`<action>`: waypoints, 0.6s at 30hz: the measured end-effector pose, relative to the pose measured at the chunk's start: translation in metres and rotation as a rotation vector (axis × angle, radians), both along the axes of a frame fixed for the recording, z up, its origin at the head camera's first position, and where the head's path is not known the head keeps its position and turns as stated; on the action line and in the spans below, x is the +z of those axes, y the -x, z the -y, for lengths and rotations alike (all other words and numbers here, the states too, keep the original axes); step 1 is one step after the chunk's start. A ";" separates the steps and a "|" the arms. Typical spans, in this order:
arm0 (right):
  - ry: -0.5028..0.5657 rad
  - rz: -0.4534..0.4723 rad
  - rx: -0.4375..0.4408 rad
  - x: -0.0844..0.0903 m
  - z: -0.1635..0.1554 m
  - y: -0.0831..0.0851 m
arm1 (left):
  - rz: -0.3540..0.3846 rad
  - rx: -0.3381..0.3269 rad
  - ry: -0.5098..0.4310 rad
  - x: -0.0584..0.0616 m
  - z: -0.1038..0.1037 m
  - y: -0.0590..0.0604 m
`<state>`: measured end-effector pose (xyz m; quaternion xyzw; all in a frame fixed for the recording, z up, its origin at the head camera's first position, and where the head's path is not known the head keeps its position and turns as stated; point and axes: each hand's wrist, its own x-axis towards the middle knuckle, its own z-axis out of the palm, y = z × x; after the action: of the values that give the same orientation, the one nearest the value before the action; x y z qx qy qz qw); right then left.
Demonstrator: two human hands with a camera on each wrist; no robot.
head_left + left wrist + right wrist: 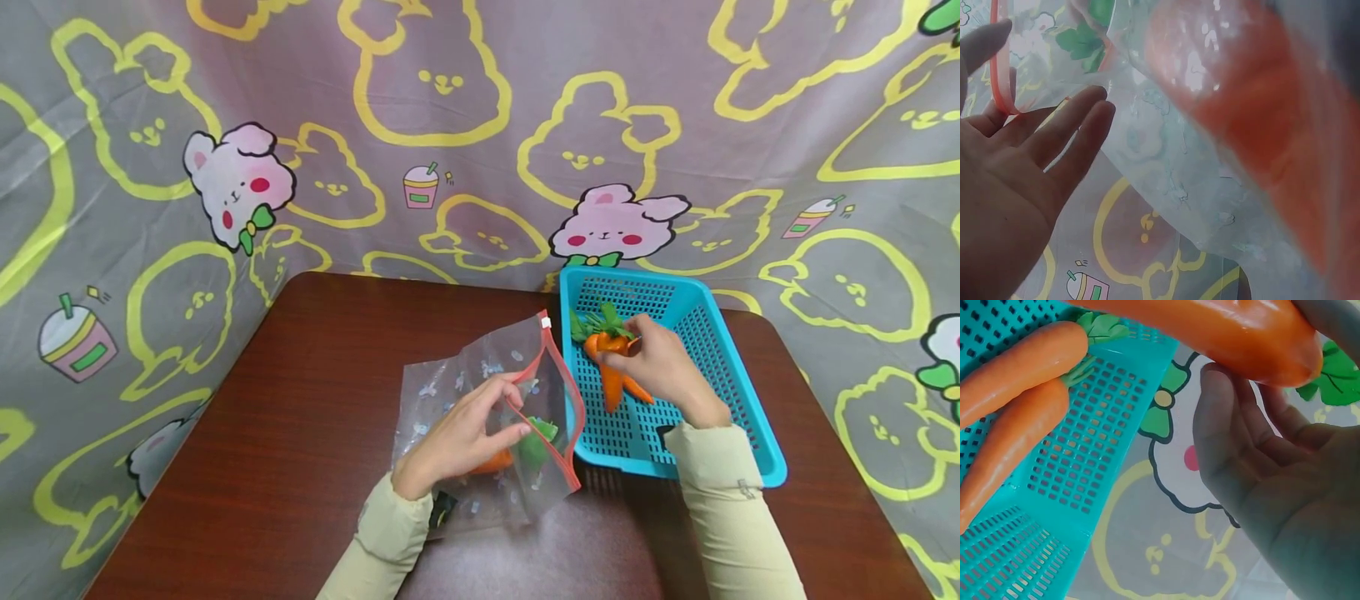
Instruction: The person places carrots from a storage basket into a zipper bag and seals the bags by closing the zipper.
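Note:
My left hand grips the red-edged mouth of a clear zip bag, which gapes toward the basket. Through the plastic show an orange carrot and green leaves. My right hand is over the left part of a blue basket. Its thumb and fingers hold a carrot by the thick end, near the green top. Two more carrots, an upper one and a lower one, lie side by side in the basket.
The basket stands on a brown wooden table at the right, close beside the bag's mouth. A white slider sits at the far end of the bag's red zip. Behind the table hangs a grey cloth printed with cartoon rabbits.

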<state>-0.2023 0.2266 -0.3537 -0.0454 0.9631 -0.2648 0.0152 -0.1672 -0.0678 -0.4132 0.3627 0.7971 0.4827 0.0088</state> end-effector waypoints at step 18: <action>0.109 -0.108 -0.109 0.008 -0.005 -0.011 | 0.019 0.002 -0.008 0.000 0.002 -0.002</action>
<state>-0.1913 0.2321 -0.3457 -0.0078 0.9478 -0.3142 -0.0536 -0.1653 -0.0697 -0.4136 0.3573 0.7955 0.4893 0.0144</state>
